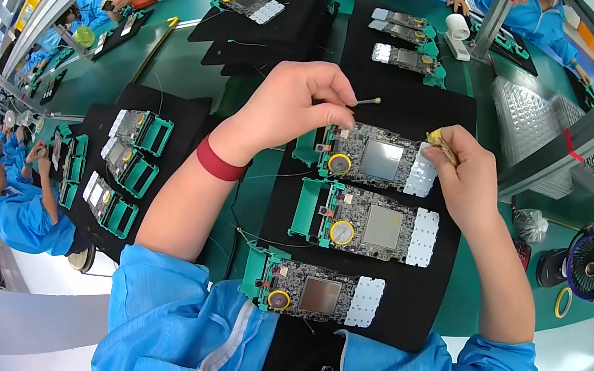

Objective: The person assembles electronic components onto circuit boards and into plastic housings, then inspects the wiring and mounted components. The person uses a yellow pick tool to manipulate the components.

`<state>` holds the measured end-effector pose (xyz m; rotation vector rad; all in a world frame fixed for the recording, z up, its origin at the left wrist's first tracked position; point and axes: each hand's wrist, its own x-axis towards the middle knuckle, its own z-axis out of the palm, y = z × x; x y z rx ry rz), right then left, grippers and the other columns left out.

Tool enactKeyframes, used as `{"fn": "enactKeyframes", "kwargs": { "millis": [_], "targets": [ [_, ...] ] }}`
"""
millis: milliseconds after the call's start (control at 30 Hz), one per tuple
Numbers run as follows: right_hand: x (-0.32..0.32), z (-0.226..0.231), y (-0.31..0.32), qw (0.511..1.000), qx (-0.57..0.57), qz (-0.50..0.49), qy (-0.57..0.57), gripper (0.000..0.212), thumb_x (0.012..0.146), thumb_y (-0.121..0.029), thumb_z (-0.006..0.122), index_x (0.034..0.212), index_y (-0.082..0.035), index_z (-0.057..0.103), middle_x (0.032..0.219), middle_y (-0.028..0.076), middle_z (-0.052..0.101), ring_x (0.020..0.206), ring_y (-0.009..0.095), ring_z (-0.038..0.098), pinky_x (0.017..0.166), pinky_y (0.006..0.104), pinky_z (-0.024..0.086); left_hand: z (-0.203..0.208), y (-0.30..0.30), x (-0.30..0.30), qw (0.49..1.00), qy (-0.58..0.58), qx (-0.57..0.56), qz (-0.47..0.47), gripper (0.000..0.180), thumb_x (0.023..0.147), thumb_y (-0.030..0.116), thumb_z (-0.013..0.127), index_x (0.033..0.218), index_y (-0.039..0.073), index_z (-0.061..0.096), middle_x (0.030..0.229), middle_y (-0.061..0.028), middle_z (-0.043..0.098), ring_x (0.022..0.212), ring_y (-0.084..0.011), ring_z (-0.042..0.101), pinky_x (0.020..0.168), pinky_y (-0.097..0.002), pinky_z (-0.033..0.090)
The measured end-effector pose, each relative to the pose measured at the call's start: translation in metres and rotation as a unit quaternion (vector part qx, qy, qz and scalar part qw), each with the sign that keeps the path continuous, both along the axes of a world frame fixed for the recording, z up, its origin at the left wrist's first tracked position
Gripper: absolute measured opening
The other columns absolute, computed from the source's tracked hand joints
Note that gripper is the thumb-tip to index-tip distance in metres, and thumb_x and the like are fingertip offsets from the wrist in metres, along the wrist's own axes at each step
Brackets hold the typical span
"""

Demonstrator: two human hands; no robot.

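1. Now left fingers (332,114) pinch a thin wire (369,102); right fingers (459,140) nearly meet, hold unclear.
2. The board (382,159) under them lies back from the table's (256,198) near edge.
3. Slipping could scratch it.

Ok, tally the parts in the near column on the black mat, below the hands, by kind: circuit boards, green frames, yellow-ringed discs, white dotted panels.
Circuit boards: 3
Green frames: 3
Yellow-ringed discs: 3
White dotted panels: 3
Total: 12
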<state>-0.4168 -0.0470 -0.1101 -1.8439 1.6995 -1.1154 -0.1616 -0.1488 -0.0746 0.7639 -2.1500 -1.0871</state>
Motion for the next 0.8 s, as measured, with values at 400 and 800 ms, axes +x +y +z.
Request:
{"fn": "enactKeyframes", "kwargs": {
  "millis": [400,800],
  "targets": [
    [0.017,-0.004,0.014,0.99,-0.127,-0.027,0.063,0.02,0.081,-0.011,0.076,0.093,-0.004,0.062,0.076,0.012,0.065,0.064,0.031,0.062,0.059,0.0366,0.049,-0.008,0.048,-0.015,0.965,-0.029,-0.256,0.054,0.01,0.07,0.005,0.074,0.072,0.008,0.065,0.079,-0.002,0.068,0.071,-0.0224,0.064,0.072,-0.0335,0.045],
    [0.02,0.014,0.024,0.957,-0.266,0.025,0.115,0.019,0.074,-0.003,0.072,0.091,-0.003,0.063,0.085,0.01,0.062,0.073,0.029,0.061,0.062,0.0377,0.049,-0.021,0.069,-0.014,0.959,-0.04,-0.247,0.134,0.015,0.066,0.004,0.073,0.068,0.011,0.06,0.07,0.0006,0.062,0.067,-0.0198,0.058,0.071,-0.0335,0.039]
  ]
}}
